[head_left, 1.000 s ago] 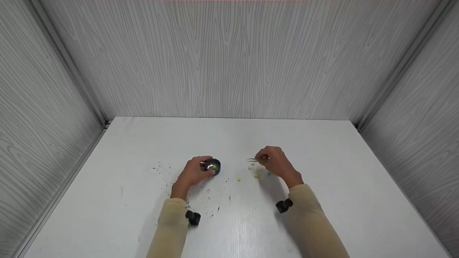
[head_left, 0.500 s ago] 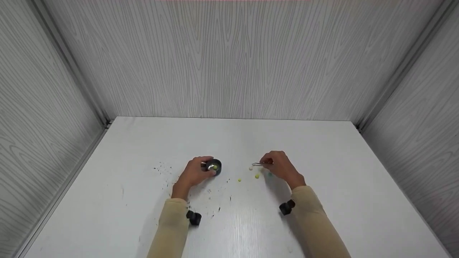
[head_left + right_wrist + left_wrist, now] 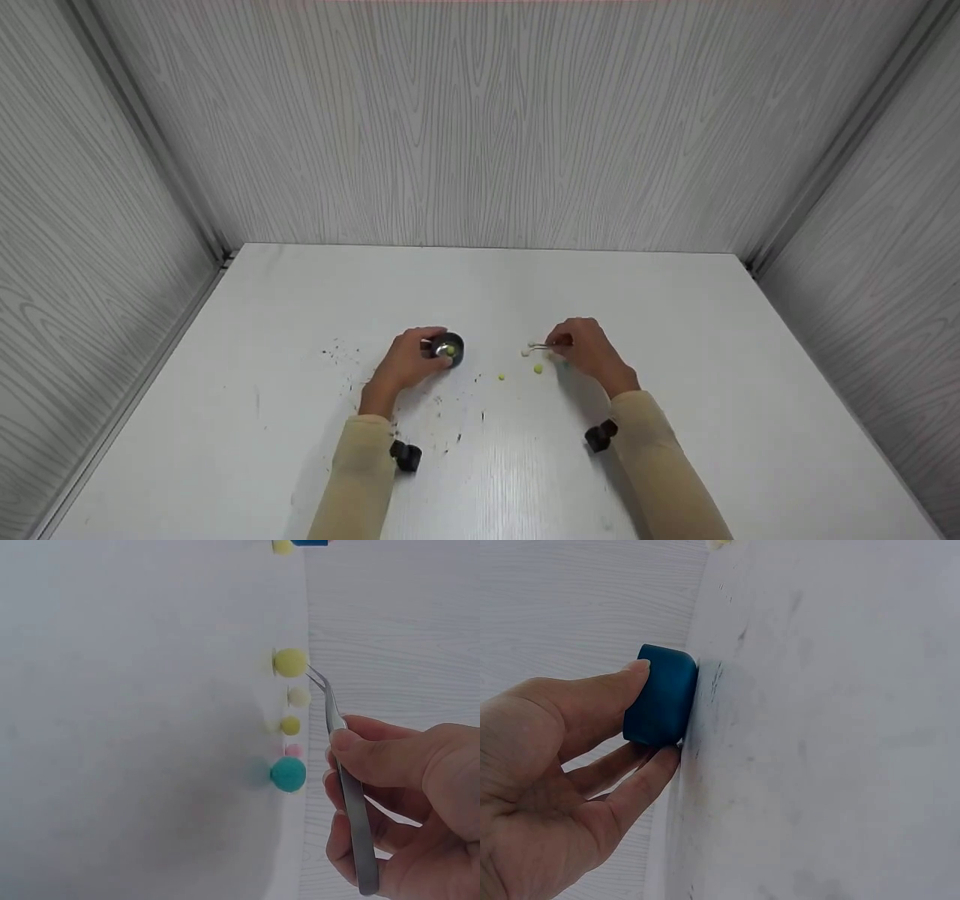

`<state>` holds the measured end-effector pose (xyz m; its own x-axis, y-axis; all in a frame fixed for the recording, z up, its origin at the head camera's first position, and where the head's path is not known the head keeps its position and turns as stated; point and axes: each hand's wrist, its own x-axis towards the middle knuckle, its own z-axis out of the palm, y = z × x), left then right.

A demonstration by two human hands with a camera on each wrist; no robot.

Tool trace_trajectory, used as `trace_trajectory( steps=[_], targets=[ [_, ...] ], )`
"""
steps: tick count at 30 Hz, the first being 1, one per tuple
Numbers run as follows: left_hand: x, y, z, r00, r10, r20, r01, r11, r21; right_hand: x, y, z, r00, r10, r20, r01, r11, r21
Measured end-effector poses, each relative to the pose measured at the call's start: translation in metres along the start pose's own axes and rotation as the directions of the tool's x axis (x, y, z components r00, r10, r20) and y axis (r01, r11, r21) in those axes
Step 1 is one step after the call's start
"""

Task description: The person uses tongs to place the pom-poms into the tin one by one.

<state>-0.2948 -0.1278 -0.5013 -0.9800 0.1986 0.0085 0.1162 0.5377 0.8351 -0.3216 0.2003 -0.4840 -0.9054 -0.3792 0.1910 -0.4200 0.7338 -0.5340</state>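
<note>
My left hand [image 3: 403,368] grips a small round cup [image 3: 458,360] between thumb and fingers. From the left wrist its outer wall looks teal blue; the head view shows a yellow-green ball [image 3: 450,350] inside. In my right hand [image 3: 589,354] is a pair of metal tweezers [image 3: 355,821], pinched by thumb and fingers, its thin bent tips pointing left. Those tips are slightly parted, level with a pale ball [image 3: 525,353] in the head view. Seen from the right wrist, they come close to a yellow ball [image 3: 291,662]. A teal ball [image 3: 289,774] lies nearer the hand.
Between the hands lie a yellow ball [image 3: 538,368] and a smaller yellow ball [image 3: 502,377]. A pink ball [image 3: 294,751] shows beside the teal one. Dark specks [image 3: 336,352] mark the white table [image 3: 262,315], which grey wood-grain panels [image 3: 480,120] enclose.
My right hand has moved a little right and toward me, bringing the tweezers' tips down beside the pale balls. The left hand and cup have stayed practically in place.
</note>
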Motion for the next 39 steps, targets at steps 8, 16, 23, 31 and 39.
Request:
trace_trajectory(
  steps=[8, 16, 23, 31, 39],
  targets=[
    [0.001, 0.000, 0.000, 1.000, -0.008, -0.002, 0.008, 1.000, 0.009, 0.002, 0.000, 0.001, 1.000, -0.015, -0.023, 0.015, 1.000, 0.011],
    [-0.001, 0.002, -0.001, 1.000, -0.007, 0.001, 0.007, 1.000, 0.004, 0.004, -0.005, -0.002, 0.999, -0.025, -0.039, 0.026, 0.999, 0.028],
    [0.000, 0.003, -0.001, 1.000, -0.014, 0.001, 0.014, 1.000, -0.014, 0.008, -0.014, -0.004, 0.999, -0.022, -0.046, 0.024, 0.999, 0.046],
    [-0.001, 0.004, 0.000, 1.000, -0.026, -0.002, 0.026, 1.000, -0.006, 0.013, -0.030, 0.000, 0.997, -0.063, -0.048, 0.066, 0.995, 0.069],
    [-0.001, 0.003, 0.000, 1.000, -0.019, 0.000, 0.019, 1.000, -0.001, 0.022, -0.048, 0.011, 0.995, -0.090, -0.051, 0.094, 0.993, 0.069]
  ],
)
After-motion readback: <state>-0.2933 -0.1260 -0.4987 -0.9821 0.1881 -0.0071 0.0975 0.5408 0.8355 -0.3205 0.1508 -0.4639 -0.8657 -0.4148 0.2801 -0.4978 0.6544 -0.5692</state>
